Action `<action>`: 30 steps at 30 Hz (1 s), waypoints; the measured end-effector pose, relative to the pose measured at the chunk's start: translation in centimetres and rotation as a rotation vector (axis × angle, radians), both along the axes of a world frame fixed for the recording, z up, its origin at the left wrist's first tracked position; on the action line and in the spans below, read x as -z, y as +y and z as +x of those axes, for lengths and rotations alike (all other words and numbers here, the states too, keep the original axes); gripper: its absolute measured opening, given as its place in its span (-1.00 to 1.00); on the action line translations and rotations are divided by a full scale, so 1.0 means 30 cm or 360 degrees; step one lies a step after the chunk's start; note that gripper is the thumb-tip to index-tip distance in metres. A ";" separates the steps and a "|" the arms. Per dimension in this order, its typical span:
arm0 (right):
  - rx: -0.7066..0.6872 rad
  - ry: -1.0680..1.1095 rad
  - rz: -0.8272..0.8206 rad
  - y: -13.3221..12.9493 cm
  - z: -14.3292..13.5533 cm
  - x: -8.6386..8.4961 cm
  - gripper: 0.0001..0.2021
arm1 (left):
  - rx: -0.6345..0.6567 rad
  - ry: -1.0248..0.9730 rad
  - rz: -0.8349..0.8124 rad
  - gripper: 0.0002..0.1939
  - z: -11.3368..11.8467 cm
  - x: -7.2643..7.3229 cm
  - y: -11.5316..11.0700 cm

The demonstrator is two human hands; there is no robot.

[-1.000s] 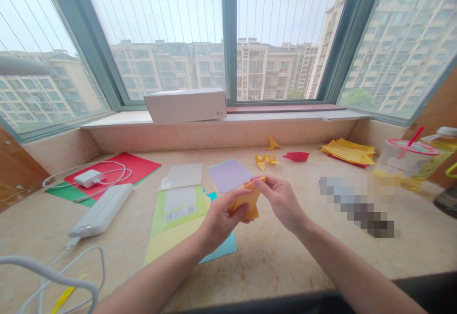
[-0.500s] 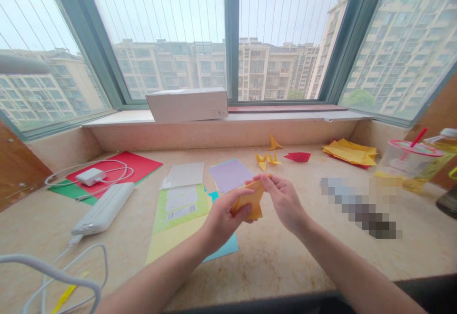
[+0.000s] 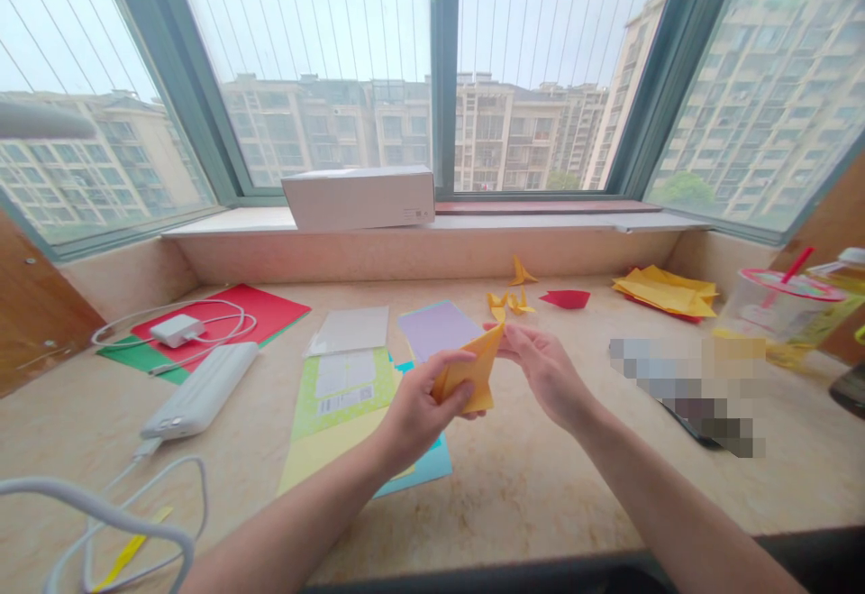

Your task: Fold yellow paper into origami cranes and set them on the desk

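Observation:
A folded yellow-orange paper (image 3: 477, 378) is held above the tabletop in front of me. My left hand (image 3: 432, 400) grips it from the left, thumb across its front face and fingers behind. The paper's narrow upper tip points up and to the right. At that tip, my right hand (image 3: 550, 378) has its thumb and fingers closed on the right edge; part of the fingertips is hidden behind the paper. Just beyond stand small folded yellow paper pieces (image 3: 519, 303), with another yellow piece (image 3: 520, 271) behind them. A folded red paper (image 3: 566, 299) lies to their right.
Purple sheets (image 3: 439, 328) and a green paper packet (image 3: 344, 387) lie left of my hands. Farther left are red sheets (image 3: 270, 315), a white power bank (image 3: 203, 391) and cables. At right are stacked yellow papers (image 3: 666, 292), a blurred-out object (image 3: 682, 396) and a plastic cup (image 3: 767, 315).
My right thumb has slid off the paper's upper tip, slightly right, so the tip now shows. My left hand keeps its hold. The view has shifted a little.

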State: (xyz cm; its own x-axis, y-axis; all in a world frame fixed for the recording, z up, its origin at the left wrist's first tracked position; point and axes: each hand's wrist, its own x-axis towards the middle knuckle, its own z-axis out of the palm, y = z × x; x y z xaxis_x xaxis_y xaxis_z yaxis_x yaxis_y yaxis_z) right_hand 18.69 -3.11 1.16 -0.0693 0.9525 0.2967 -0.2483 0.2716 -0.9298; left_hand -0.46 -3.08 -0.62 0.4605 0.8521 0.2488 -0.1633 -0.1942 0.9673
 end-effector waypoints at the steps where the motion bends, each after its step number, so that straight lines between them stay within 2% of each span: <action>1: -0.0003 -0.0043 0.0005 -0.002 -0.002 -0.001 -0.64 | 0.0000 0.0003 0.0010 -0.63 0.000 0.001 0.000; 9: 0.0219 -0.0050 -0.0034 0.011 0.009 -0.007 -0.73 | -0.0017 0.0115 0.0077 -0.61 -0.004 0.009 -0.005; 18: 0.0167 -0.0147 -0.0007 0.015 0.021 -0.005 -0.69 | -0.0062 0.0188 0.0235 -0.72 -0.007 0.042 0.030; 25: 0.0127 -0.0262 0.0081 0.020 0.046 -0.006 -0.72 | 0.0032 0.0135 0.0045 -0.73 -0.016 0.011 0.027; 30: 0.0199 -0.0420 0.0204 0.022 0.056 -0.004 -0.75 | 0.0118 0.0097 -0.0084 -0.68 -0.021 -0.013 0.024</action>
State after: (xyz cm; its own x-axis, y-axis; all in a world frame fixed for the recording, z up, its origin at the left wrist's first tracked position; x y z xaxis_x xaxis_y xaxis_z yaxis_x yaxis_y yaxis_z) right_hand 20.36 -2.46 1.29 -0.0446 0.9146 0.4019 0.0398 0.4037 -0.9140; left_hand -1.10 -2.35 -0.24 0.5357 0.8264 0.1737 -0.1156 -0.1320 0.9845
